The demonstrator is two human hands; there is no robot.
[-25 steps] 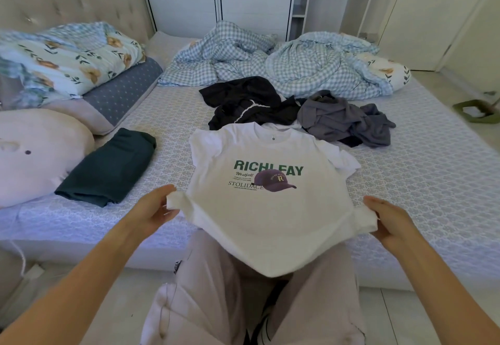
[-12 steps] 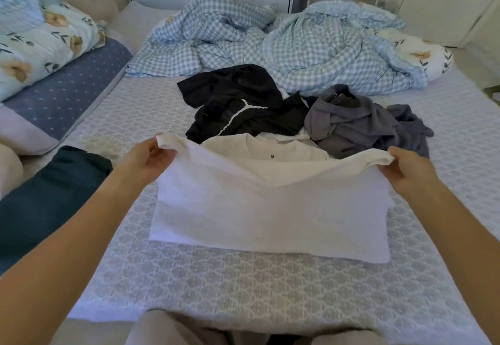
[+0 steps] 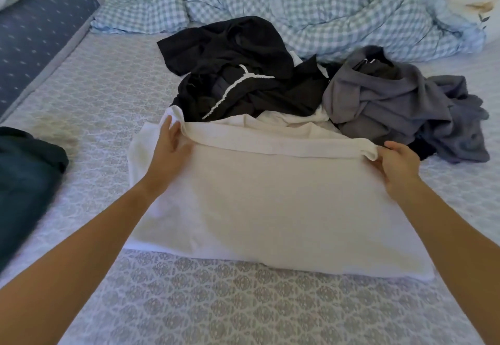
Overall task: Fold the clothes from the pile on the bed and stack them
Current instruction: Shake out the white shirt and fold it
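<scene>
Directly ahead of the person, a plain white cotton T-shirt [image 3: 270,204] lies spread flat on the grey-and-white patterned bed cover [image 3: 243,306], its far edge rolled over into a thick fold. The left hand [image 3: 169,145] rests on the far left corner of that fold, fingers long and fairly straight, with the thumb tucked against the bunched fabric; whether it pinches the cloth or only presses it cannot be told. The right hand [image 3: 396,162] grips the far right corner of the fold, fingers curled round the fabric. Both bare forearms reach in from the near edge, one across each side of the shirt.

Just beyond the left hand sits a crumpled black garment with white lace trim [image 3: 243,79], touching the shirt's far edge. Just beyond the right hand lies a rumpled grey garment [image 3: 400,106], beside the black one. Well past both, a blue-and-white checked duvet [image 3: 324,6] is heaped up. Far out to the left of the left hand lies a dark green folded garment [image 3: 24,182], apart from the shirt, and beyond it a navy dotted pillow [image 3: 38,33].
</scene>
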